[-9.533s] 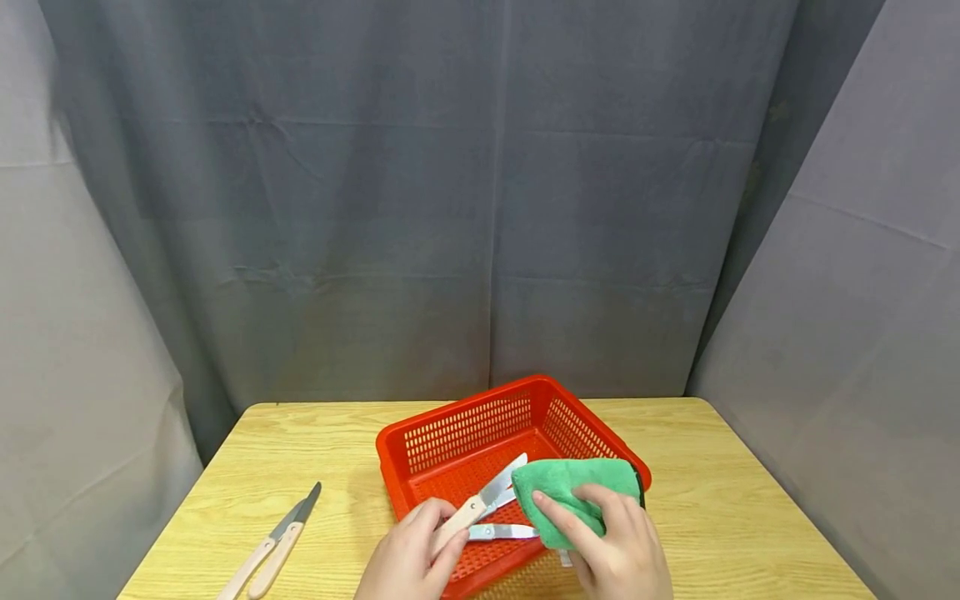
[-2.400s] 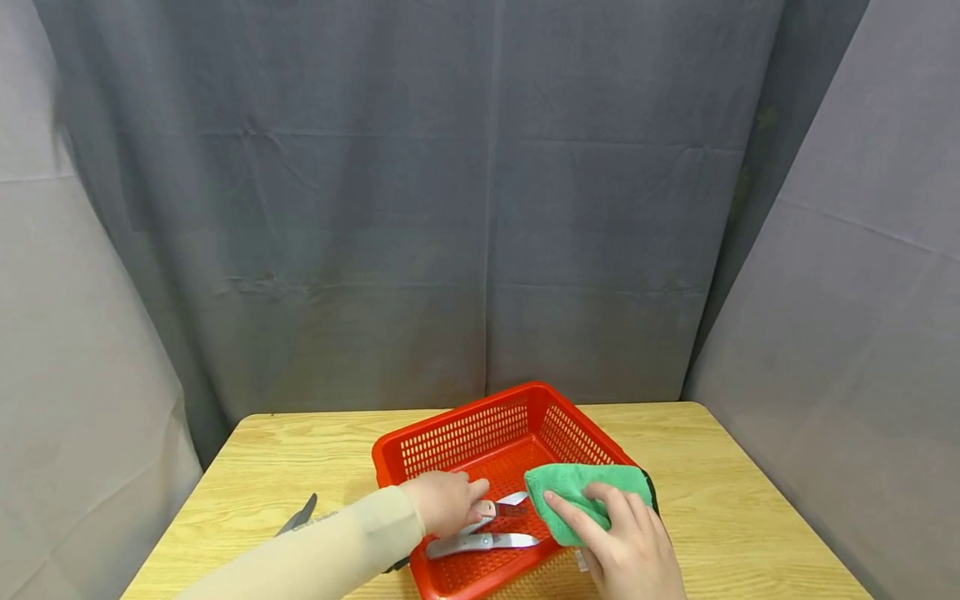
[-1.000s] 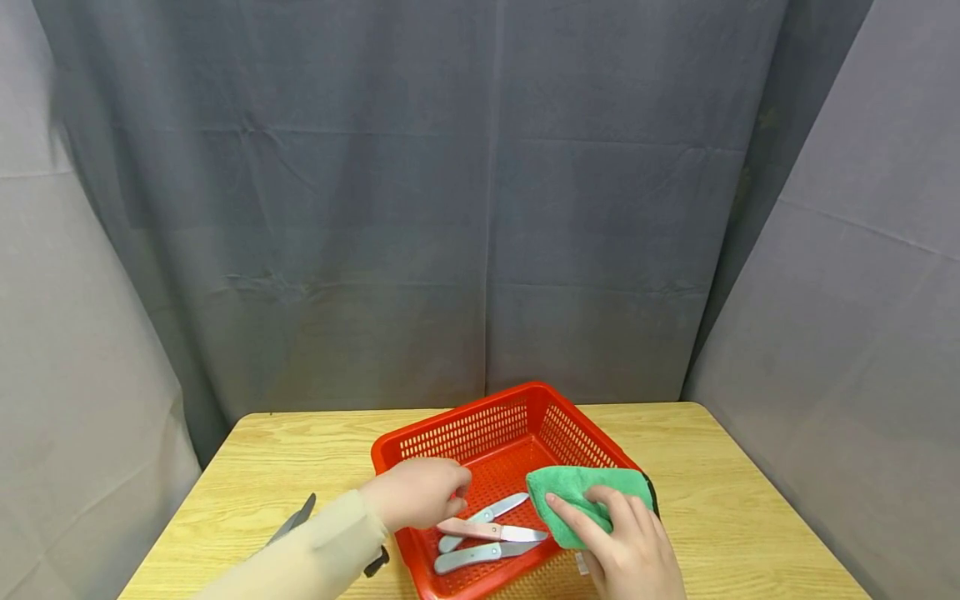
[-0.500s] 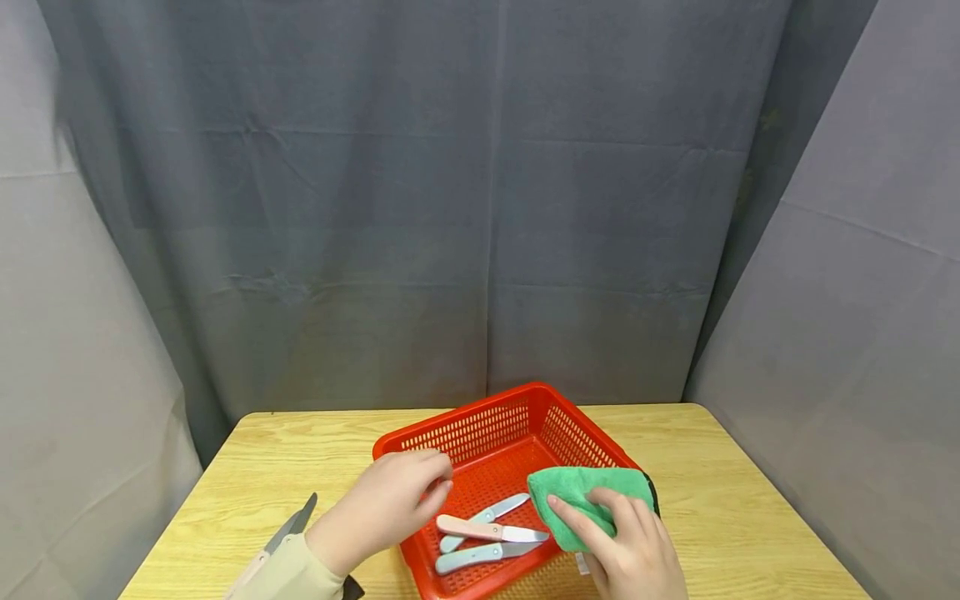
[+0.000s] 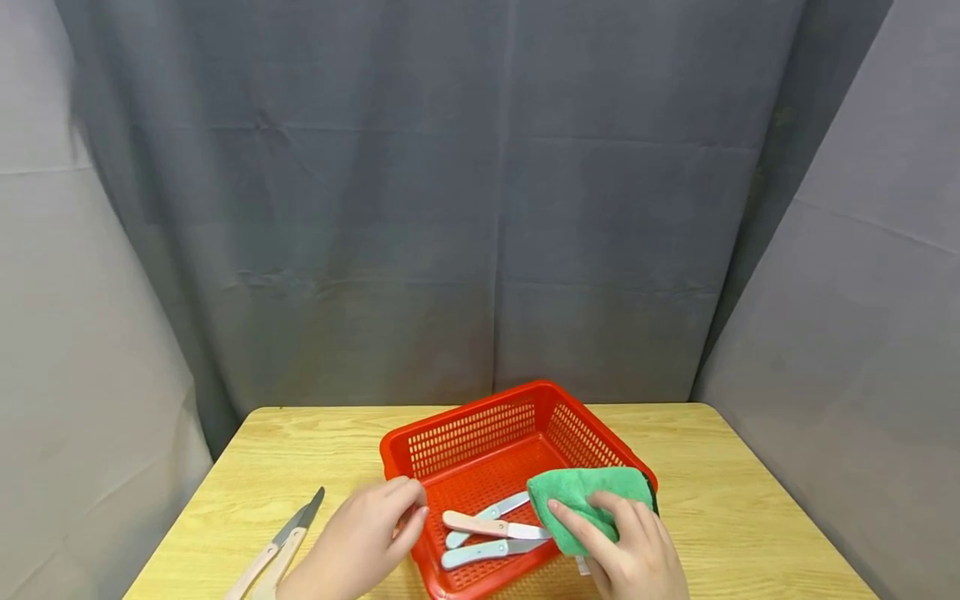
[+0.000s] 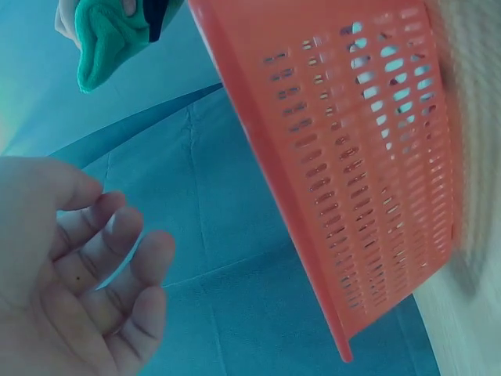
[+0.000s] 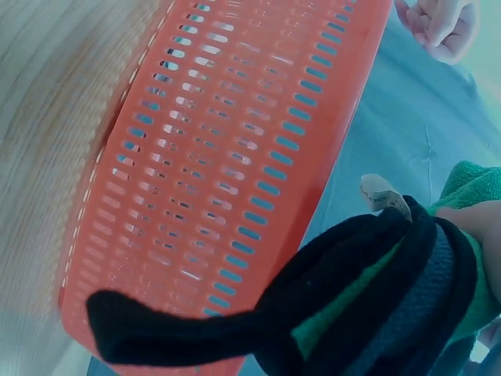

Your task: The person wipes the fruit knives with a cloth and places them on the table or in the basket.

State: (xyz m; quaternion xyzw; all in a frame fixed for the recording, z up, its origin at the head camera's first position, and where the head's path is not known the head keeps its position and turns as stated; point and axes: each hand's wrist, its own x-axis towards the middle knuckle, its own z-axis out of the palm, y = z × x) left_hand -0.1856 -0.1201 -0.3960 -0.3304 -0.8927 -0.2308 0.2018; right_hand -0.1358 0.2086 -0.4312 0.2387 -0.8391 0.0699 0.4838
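Green cloth (image 5: 572, 487) is held by the right hand (image 5: 633, 550), whose fingers bend over it, at four o'clock of the red basket (image 5: 513, 471). Near half past eight is the left hand (image 5: 363, 537), fingers loosely curled. Three knives (image 5: 474, 523) lie inside, toward seven o'clock; two more knives (image 5: 288, 550) rest farther out at half past eight.

The basket (image 5: 465, 411) is glossy plastic, the cloth (image 5: 576, 485) fuzzy, the blades (image 5: 528, 532) metal, the handles (image 5: 472, 523) smooth, probably plastic.
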